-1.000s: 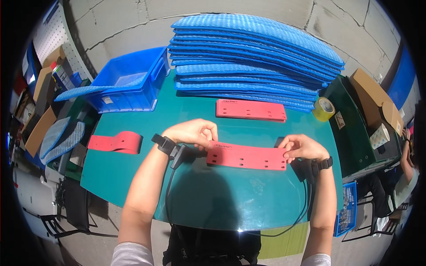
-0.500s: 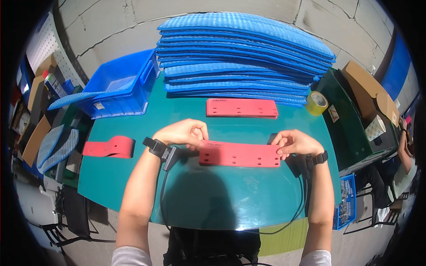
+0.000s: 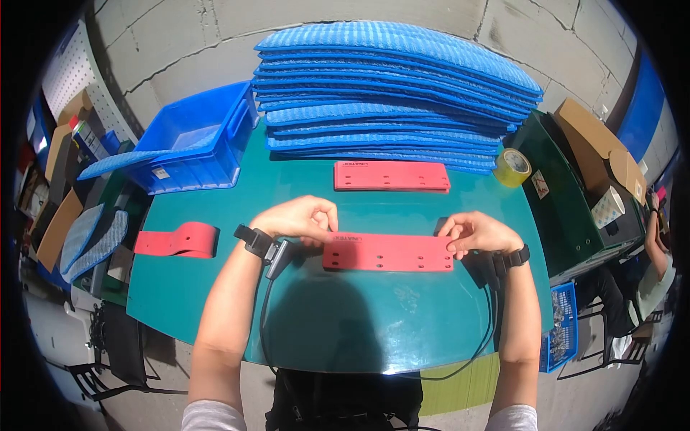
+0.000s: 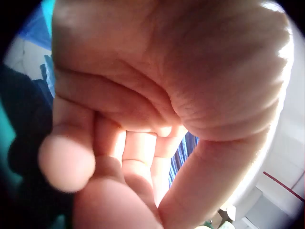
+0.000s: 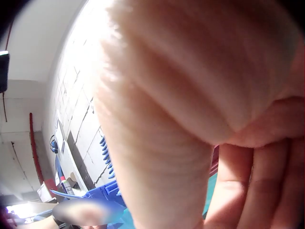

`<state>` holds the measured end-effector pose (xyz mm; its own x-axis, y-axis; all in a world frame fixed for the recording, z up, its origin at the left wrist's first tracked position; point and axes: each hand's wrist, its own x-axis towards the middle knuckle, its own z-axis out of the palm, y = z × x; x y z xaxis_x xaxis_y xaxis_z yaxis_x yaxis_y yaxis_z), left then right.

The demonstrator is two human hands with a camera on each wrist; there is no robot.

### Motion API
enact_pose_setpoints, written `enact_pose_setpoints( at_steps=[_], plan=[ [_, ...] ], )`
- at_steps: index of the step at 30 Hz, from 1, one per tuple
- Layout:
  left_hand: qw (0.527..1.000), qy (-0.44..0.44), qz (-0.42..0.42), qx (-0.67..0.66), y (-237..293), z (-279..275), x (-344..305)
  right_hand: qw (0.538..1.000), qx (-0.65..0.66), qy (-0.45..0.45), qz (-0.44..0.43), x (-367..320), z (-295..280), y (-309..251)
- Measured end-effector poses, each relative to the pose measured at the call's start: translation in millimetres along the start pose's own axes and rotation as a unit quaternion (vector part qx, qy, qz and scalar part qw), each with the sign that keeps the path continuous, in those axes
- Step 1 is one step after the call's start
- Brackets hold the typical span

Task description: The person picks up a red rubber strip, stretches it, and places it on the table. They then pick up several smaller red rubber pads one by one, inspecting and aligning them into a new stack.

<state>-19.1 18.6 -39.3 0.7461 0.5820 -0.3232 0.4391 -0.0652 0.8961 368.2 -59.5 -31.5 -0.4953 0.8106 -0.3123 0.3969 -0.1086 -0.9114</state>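
Note:
A flat red strip with punched holes and dark lettering (image 3: 388,253) lies in front of the person on the green table. My left hand (image 3: 300,218) pinches its upper left corner between thumb and fingers. At the strip's right end, my right hand (image 3: 483,234) pinches the edge. The left wrist view shows the left palm (image 4: 143,71) with curled fingers; the right wrist view shows the right hand (image 5: 190,95) close up, the strip mostly hidden there. Farther back lies a pile of similar red strips (image 3: 392,177). A folded red strip (image 3: 176,241) rests at the left.
Blue pads (image 3: 388,93) are stacked high at the back of the table (image 3: 287,337). A blue bin (image 3: 194,169) with a pad across it stands back left. Yellow tape (image 3: 512,169) and a green crate (image 3: 564,208) are at the right, where another person is partly visible.
Over the last second the head view has shifted slightly, moving the scene left in the frame. Both hands keep their hold on the strip, which lies a little flatter now.

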Motion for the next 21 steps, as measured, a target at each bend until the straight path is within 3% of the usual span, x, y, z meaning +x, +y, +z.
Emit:
enact_pose_setpoints(
  at_steps=[4, 7, 9, 10, 12, 13, 21],
  plan=[
    [1.000, -0.001, -0.009, 0.030, 1.6, 0.2, 1.3, 0.999, -0.029, 0.009, 0.017, -0.9, 0.6, -5.2],
    [0.998, 0.044, 0.041, 0.010, -5.5, 0.3, 11.3, 0.998, -0.011, 0.061, 0.023, 2.3, 1.1, -2.8],
    [0.975, 0.200, 0.083, -0.048, -9.2, 3.1, 17.1, 0.978, 0.008, 0.200, -0.061, 13.0, 0.4, 8.9],
    [0.975, 0.199, 0.084, -0.047, -11.8, 2.4, 20.1, 0.978, 0.008, 0.201, -0.062, 16.2, 0.5, 10.9],
    [0.948, 0.250, 0.151, -0.127, -15.9, 1.9, 24.7, 0.938, -0.026, 0.333, -0.095, 21.8, 1.7, 13.3],
    [0.948, 0.250, 0.143, -0.133, -15.6, 1.5, 24.2, 0.930, -0.039, 0.352, -0.096, 24.2, 1.3, 16.5],
    [0.958, 0.231, 0.112, -0.127, -17.4, 0.0, 24.6, 0.937, -0.031, 0.326, -0.124, 32.9, 5.8, 24.6]
  ],
)
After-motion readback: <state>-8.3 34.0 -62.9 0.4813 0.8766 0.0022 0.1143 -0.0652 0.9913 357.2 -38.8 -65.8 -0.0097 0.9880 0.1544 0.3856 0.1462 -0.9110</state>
